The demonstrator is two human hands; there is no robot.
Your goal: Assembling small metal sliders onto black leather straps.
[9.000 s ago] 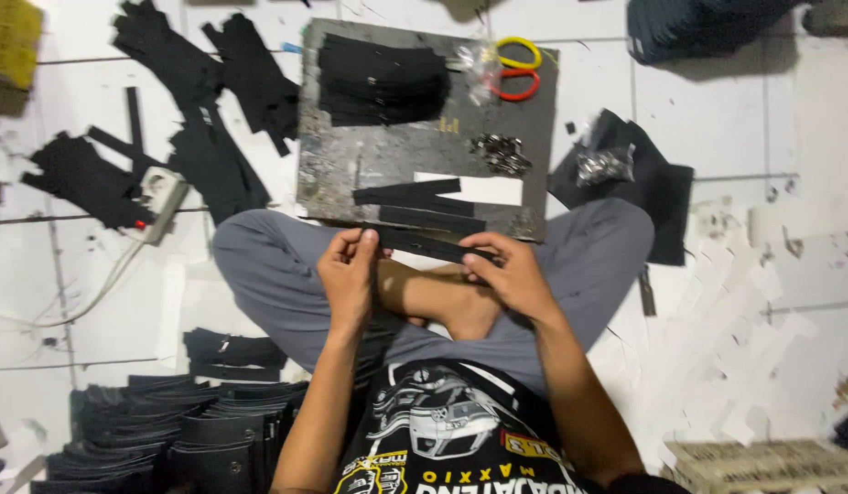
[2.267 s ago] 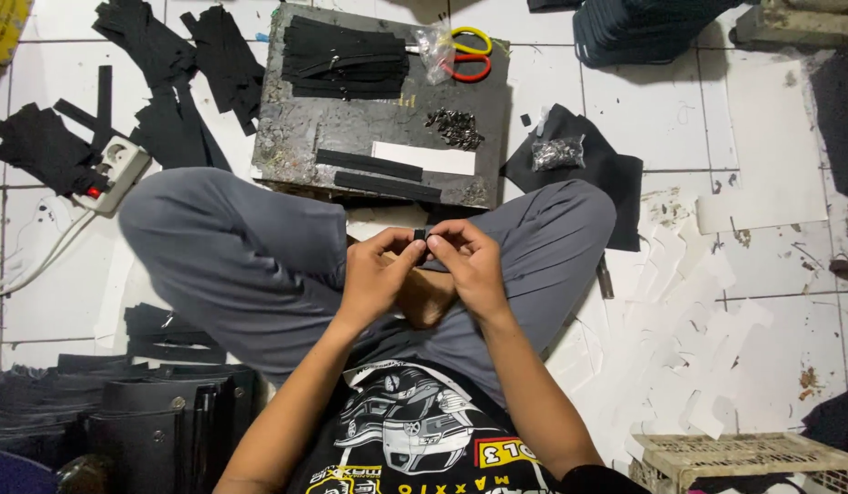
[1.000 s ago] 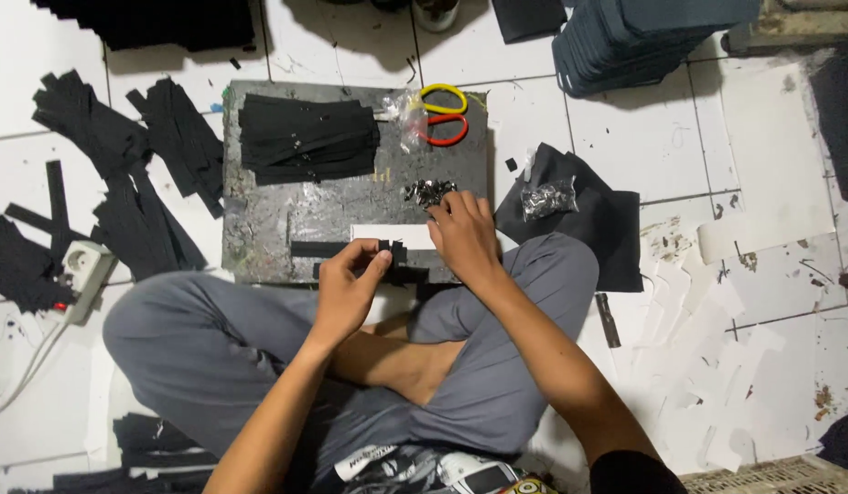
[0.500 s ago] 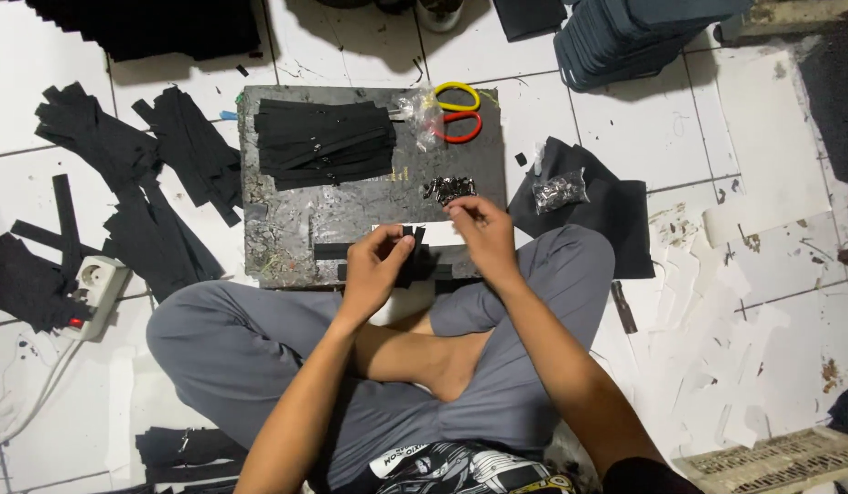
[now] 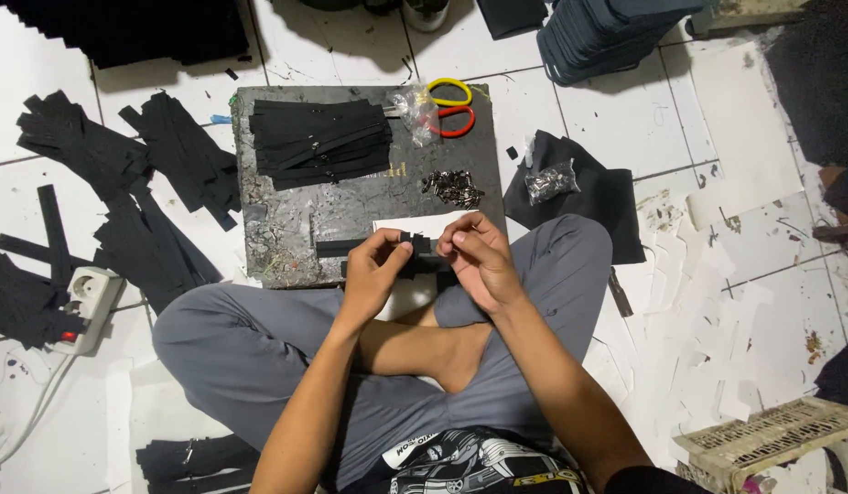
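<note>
Both hands have lifted off the board. Left hand and right hand pinch a black strip. Looks limp, light; grip its end.

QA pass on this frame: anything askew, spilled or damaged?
White paper scraps lie strewn over the tiles right of the knee, and black strips sprawl loose on the left. The board is scuffed and worn. Both hands, left and right, pinch a black strip.
</note>
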